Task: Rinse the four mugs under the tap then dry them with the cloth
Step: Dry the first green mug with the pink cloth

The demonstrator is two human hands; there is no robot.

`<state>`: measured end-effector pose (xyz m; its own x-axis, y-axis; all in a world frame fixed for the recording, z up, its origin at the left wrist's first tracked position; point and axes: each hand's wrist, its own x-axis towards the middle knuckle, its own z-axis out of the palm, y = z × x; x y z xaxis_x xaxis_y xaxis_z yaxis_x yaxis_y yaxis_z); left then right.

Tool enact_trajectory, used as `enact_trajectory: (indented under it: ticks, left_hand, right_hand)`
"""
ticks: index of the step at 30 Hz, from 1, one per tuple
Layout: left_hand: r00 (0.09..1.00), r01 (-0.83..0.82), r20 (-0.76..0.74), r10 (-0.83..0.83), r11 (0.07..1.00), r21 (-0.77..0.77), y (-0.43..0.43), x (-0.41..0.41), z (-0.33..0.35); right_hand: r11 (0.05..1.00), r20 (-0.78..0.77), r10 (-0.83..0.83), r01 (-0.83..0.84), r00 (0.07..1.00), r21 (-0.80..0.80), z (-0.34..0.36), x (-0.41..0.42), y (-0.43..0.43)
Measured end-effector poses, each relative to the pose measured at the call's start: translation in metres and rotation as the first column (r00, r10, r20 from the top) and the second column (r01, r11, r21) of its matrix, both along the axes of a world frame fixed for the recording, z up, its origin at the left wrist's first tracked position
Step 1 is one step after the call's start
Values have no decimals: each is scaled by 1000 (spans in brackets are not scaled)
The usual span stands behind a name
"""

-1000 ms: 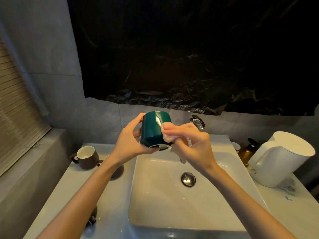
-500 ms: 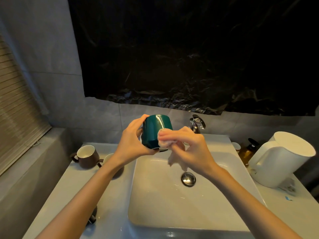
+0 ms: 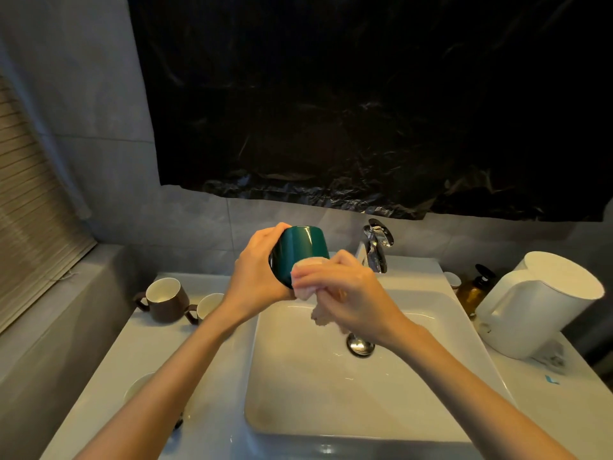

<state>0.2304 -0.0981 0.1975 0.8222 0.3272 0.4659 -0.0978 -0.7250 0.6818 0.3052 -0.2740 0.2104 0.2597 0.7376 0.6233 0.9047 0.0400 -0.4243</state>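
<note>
My left hand (image 3: 257, 275) grips a dark green mug (image 3: 300, 249), held tilted over the back of the white sink (image 3: 331, 393). My right hand (image 3: 345, 293) presses a pale cloth (image 3: 306, 277) against the mug's lower side, and a loose end of the cloth hangs below the hand. Two brown mugs with white insides stand on the counter at the left, one (image 3: 165, 298) behind, the other (image 3: 207, 305) partly hidden by my left forearm. Another mug's white rim (image 3: 141, 386) shows under my left forearm. The chrome tap (image 3: 376, 249) stands behind my right hand.
A white kettle (image 3: 537, 302) stands on the counter at the right, with an amber pump bottle (image 3: 474, 290) beside it. The drain plug (image 3: 360, 345) lies in the basin. A black plastic sheet (image 3: 365, 111) covers the wall above, and a blind (image 3: 30, 194) is at the left.
The green mug has turned in my left hand and tipped further. My right hand has slid the cloth down over the mug's side toward its rim.
</note>
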Motion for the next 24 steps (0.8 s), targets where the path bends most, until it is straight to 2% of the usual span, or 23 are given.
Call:
enact_trajectory:
  ticks: [2, 4, 10, 13, 16, 18, 19, 20, 22, 24]
  left_hand:
    - [1000, -9, -17, 9, 1000, 13, -2, 2, 1]
    - [1000, -3, -28, 4, 998, 62, -4, 3, 3]
    - [999, 1, -53, 5, 993, 121, -7, 3, 4]
    - [998, 0, -68, 8, 994, 112, -5, 2, 2]
    - [997, 36, -70, -31, 997, 75, -5, 2, 2]
    - [996, 48, -76, -43, 997, 65, -5, 3, 2]
    - [996, 47, -80, -42, 997, 67, -4, 3, 2]
    - [995, 45, -87, -38, 996, 75, -4, 4, 2]
    - [994, 42, -100, -31, 993, 107, -5, 4, 3]
    - [992, 54, -118, -37, 988, 143, -7, 5, 4]
  right_hand:
    - [1000, 20, -8, 8, 1000, -11, 6, 4, 7]
    - [996, 13, -92, 92, 996, 18, 15, 14, 16]
    - [949, -191, -308, 315, 932, 2, 23, 36, 26]
    - [939, -316, -338, 338, 886, -57, 17, 43, 20]
    - [912, -496, -397, 391, 772, -123, 14, 47, 11]
    - [933, -621, -345, 327, 704, -148, 17, 41, 4]
    - [951, -628, -305, 257, 716, -170, 19, 38, -1]
    - [956, -578, -284, 177, 765, -235, 22, 34, -6]
    - [883, -343, -277, 96, 898, -460, 24, 29, -14]
    - [789, -36, -270, 200, 962, -581, 23, 28, -13]
